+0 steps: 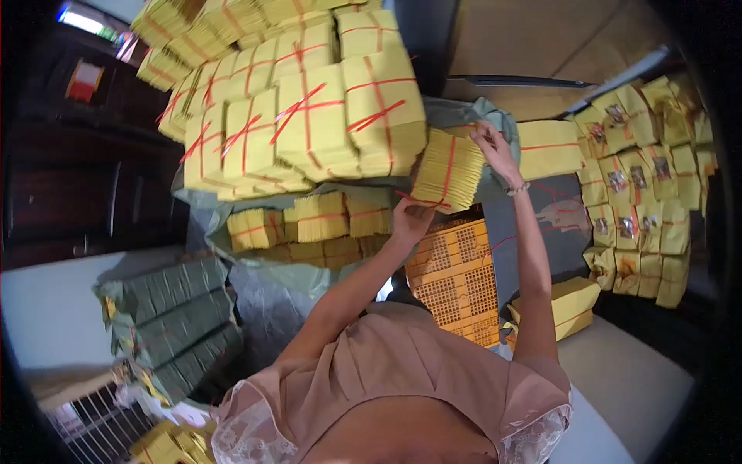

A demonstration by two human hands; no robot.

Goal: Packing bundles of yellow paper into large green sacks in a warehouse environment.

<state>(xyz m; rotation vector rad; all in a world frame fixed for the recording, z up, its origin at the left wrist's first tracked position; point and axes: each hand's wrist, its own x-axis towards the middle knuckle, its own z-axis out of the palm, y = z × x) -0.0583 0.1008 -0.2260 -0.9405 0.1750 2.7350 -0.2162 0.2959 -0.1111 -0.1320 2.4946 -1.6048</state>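
Observation:
A bundle of yellow folded paper (pixel 446 170), tied with red ribbon, is held tilted in front of me between both hands. My left hand (pixel 412 222) is closed on its lower left corner, by the ribbon's loose end. My right hand (pixel 495 147), with a bracelet at the wrist, grips its upper right corner; the fingertips are partly hidden. Just left of the bundle rises a tall stack of yellow paper blocks (pixel 313 116), cross-tied with red ribbon.
Below the stack, an open green sack (pixel 309 280) holds more bundles. An orange plastic crate (pixel 456 282) stands beneath my hands. Wrapped yellow packets (pixel 638 178) are piled at the right, a tied yellow block (pixel 568 309) lies nearer, and green wrapped packs (pixel 170 313) lie at the left.

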